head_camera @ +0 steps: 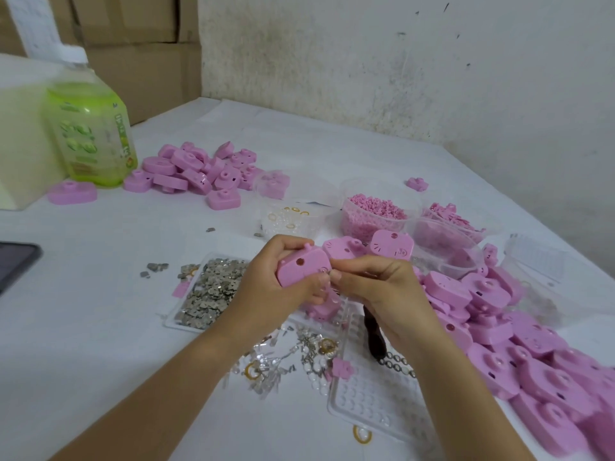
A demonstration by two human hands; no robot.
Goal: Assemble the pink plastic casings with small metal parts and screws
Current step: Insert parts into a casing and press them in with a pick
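Observation:
My left hand (283,284) grips a pink plastic casing (301,266) above the middle of the table, thumb on its lower edge. My right hand (372,287) pinches something tiny at the casing's lower right corner; the piece itself is too small to make out. A dark screwdriver handle (374,337) pokes out below my right hand. Under my left hand a tray of small metal parts (209,294) lies on the table. Loose screws and clear bits (299,354) are scattered just below my hands.
A big heap of pink casings (519,344) fills the right side, another pile (199,171) sits at the back left. Clear tubs of pink pellets (376,211) stand behind my hands. A green bottle (90,134) and a phone (13,264) are on the left.

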